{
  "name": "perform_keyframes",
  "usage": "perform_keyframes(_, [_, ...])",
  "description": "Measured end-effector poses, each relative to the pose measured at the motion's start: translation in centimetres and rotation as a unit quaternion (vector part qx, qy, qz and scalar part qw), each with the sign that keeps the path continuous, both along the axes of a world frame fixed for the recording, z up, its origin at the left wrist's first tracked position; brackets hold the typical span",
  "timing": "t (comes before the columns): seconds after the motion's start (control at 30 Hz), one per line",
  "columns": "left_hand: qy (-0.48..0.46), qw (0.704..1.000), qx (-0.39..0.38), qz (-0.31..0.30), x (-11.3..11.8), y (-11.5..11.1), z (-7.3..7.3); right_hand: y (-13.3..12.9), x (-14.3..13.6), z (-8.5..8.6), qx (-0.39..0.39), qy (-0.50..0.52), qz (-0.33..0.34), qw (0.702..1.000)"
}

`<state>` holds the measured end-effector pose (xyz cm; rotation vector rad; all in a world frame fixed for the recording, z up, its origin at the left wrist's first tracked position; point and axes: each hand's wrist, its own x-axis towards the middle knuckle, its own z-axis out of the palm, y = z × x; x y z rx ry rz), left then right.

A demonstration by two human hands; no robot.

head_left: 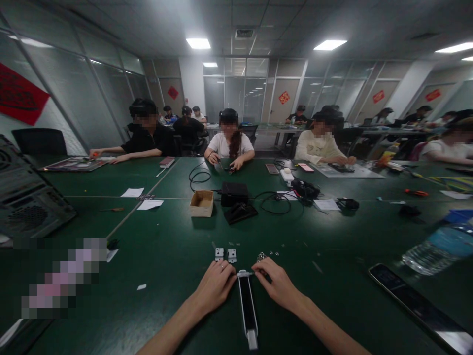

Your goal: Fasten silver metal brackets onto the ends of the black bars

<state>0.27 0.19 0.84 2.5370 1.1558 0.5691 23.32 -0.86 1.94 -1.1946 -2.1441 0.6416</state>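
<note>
A long narrow piece with a pale frame and a dark middle lies on the green table, its far end between my two hands. My left hand is closed at the left side of that end, fingertips on a small pale crosspiece. On the other side my right hand is closed too, its fingertips pinched at the crosspiece's right end. Two small metal brackets stand just beyond my left hand. Small metal rings are heaped beyond my right fingertips.
A cardboard box and a black box stand farther out, with cables beside them. At the right lie a phone and a water bottle. A computer case is at the left. People sit across the table.
</note>
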Motion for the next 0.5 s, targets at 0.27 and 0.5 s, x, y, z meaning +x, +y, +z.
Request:
perform_keyframes(0.27, [0.008, 1.0, -0.001, 0.003, 0.04, -0.05, -0.06, -0.01, 0.19, 0.06, -0.005, -0.005, 0.023, 1.0])
perform_keyframes(0.5, [0.011, 1.0, 0.001, 0.0, 0.02, 0.01, -0.02, 0.24, 0.19, -0.56, 0.019, 0.001, 0.022, 1.0])
